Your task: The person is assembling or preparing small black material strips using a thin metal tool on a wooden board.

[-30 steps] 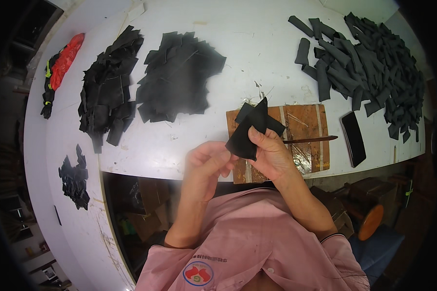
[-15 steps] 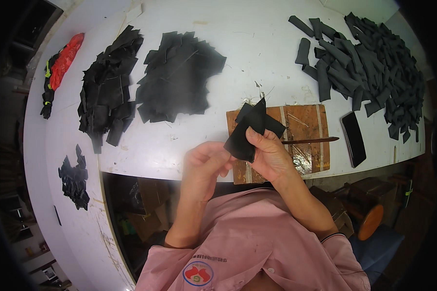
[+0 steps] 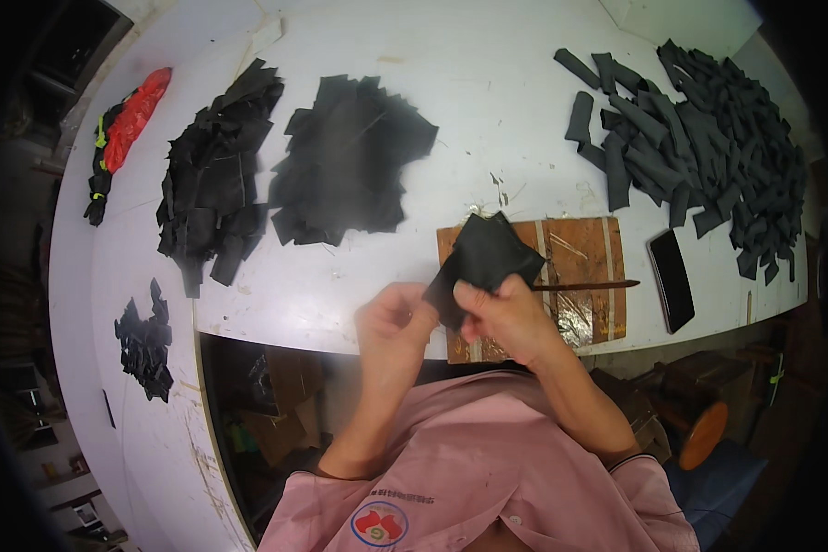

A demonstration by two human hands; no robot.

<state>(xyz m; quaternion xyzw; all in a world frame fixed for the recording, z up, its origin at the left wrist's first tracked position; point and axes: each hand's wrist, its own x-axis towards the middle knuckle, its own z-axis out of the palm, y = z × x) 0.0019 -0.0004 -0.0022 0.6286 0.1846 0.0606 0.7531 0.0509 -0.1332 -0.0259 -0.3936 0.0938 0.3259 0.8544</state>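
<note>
Between my hands is a black fabric piece, held above the near edge of the table. My left hand pinches its lower left corner. Thumb and fingers of my right hand are closed on its lower middle. Beneath lies a brown board banded with pale tape strips. A thin dark brown pointed stick rests across the board, its left end hidden behind my right hand.
Flat black fabric pieces form two piles at the left, with a smaller heap nearer. Rolled dark tubes are heaped at the far right. A phone lies right of the board. A red plastic bundle sits far left.
The fabric piece has turned and spread out flatter over the board. My right hand's grip has shifted lower on it, while my left hand still pinches its edge.
</note>
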